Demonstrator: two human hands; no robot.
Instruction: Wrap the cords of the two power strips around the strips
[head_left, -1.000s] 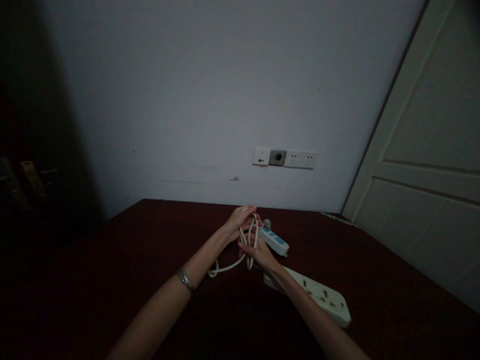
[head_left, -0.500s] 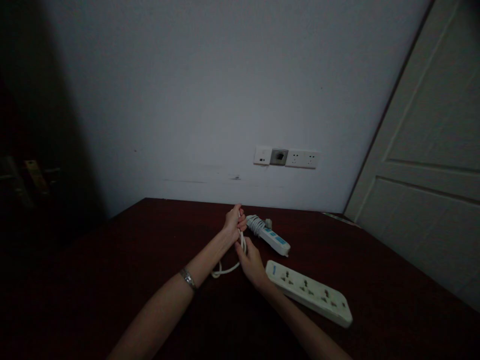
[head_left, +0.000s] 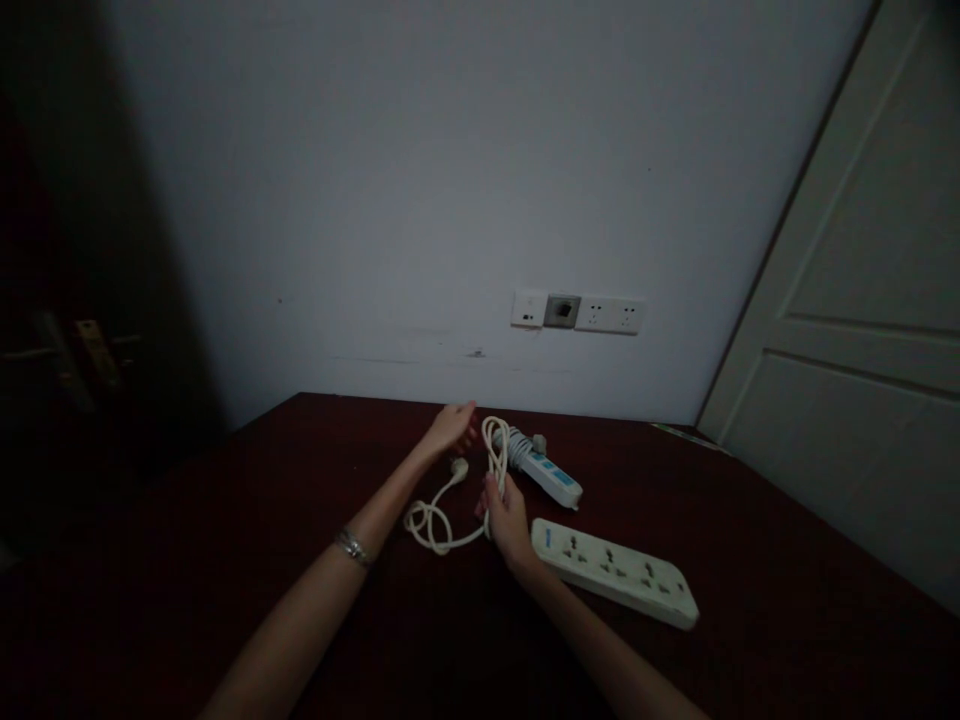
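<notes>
My right hand (head_left: 508,522) is closed around a folded bundle of white power cord (head_left: 502,462), whose loops stand up above the fingers. From this hand a loose length of cord runs left and lies in curls on the table, ending in a plug (head_left: 459,469). Left of the bundle, my left hand (head_left: 451,428) is raised above the plug with loosely bent fingers, apart from the cord. A large white power strip (head_left: 615,574) lies beside my right wrist. Where its cord joins is hidden.
Behind my right hand lies a smaller white-and-blue power strip (head_left: 555,482) with grey cord wrapped round one end. The dark red table (head_left: 337,440) meets a wall with sockets (head_left: 609,315). A pale door (head_left: 862,380) stands at the right.
My left hand has let go of the cord and moved left. My right hand now holds the looped bundle alone. The plug and loose curls have come into sight.
</notes>
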